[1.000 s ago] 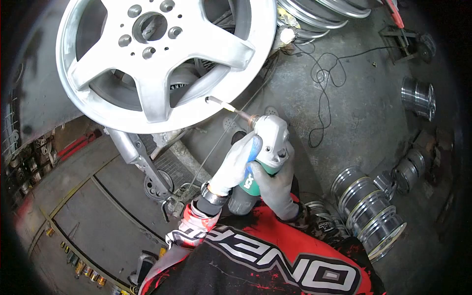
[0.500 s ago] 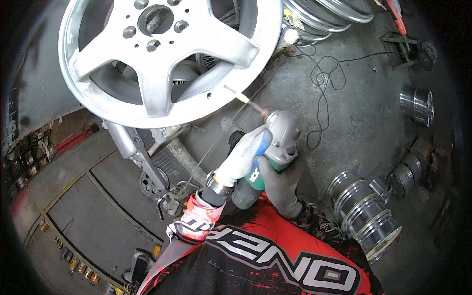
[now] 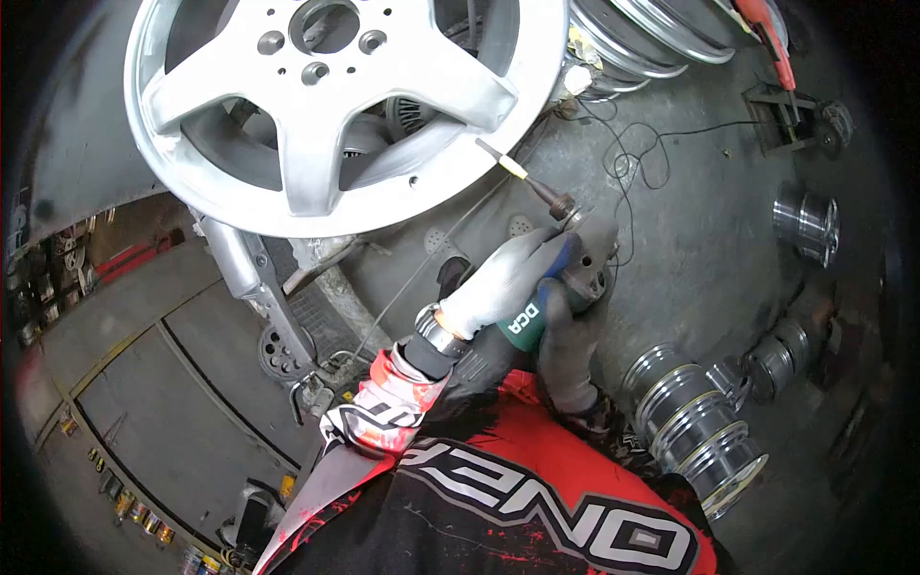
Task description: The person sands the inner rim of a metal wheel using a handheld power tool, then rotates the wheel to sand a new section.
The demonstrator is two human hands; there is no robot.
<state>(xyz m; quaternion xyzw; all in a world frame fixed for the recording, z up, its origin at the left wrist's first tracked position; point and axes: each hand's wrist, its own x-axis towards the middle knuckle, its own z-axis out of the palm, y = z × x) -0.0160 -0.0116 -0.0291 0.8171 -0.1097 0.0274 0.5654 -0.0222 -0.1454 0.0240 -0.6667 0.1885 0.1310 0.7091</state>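
Note:
A silver angle grinder with a green body (image 3: 520, 331) is in both my hands. My left hand (image 3: 498, 280), in a white and blue glove with a watch at the wrist, wraps over it near the head. From the right, my right hand (image 3: 567, 350), in a grey glove, closes round the body from below. A thin rod (image 3: 542, 194) with a yellow band sticks out of the grinder head toward the upper left. Its tip overlaps the lower right rim of a five-spoke alloy wheel (image 3: 311, 158), which is raised in front of me.
A metal stand (image 3: 235, 264) is under the wheel. Shiny wheel barrels (image 3: 685, 412) lie at lower right, another rim (image 3: 805, 222) at far right. Several rims (image 3: 652, 38) lean at the top. A black cable (image 3: 628, 192) loops over the floor. Small bottles (image 3: 134, 508) line the lower left.
Both my hands and the grinder have moved right, and the rod tip has shifted right and up along the wheel's rim. The wheel appears slightly higher in view.

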